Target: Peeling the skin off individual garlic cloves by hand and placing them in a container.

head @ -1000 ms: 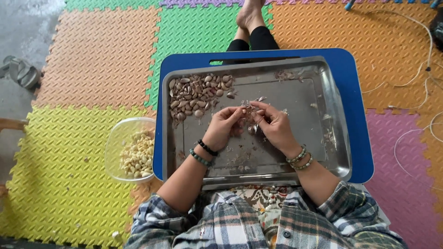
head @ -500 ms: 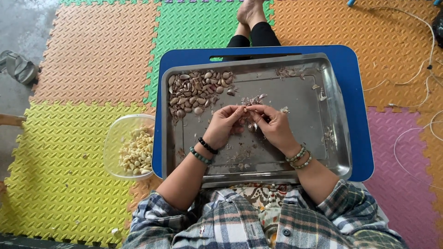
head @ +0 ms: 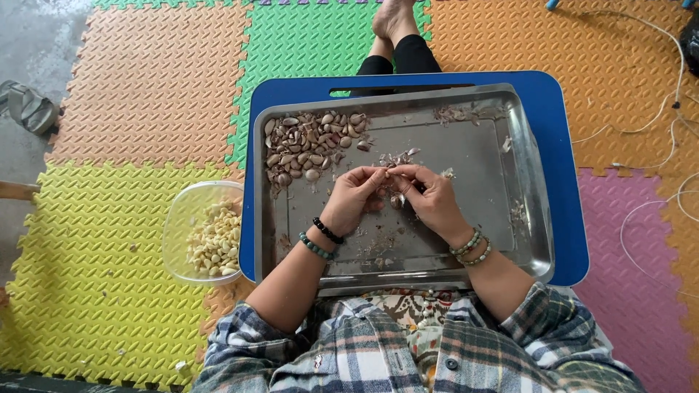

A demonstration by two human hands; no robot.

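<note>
Steel tray (head: pixel 473 240) sits on a blue table (head: pixel 561 145), seen from the head camera. Both hands meet at its centre: the left hand (head: pixel 354 198) and right hand (head: pixel 429 196) have their fingers (head: pixel 378 175) pinched on a garlic clove (head: pixel 397 171), held between the fingertips just above the tray. Unpeeled cloves (head: pixel 309 149) lie heaped at 10 o'clock from the hands. A clear bowl (head: pixel 178 225) of peeled cloves stands at 8 o'clock, on the floor mat (head: pixel 80 255).
</note>
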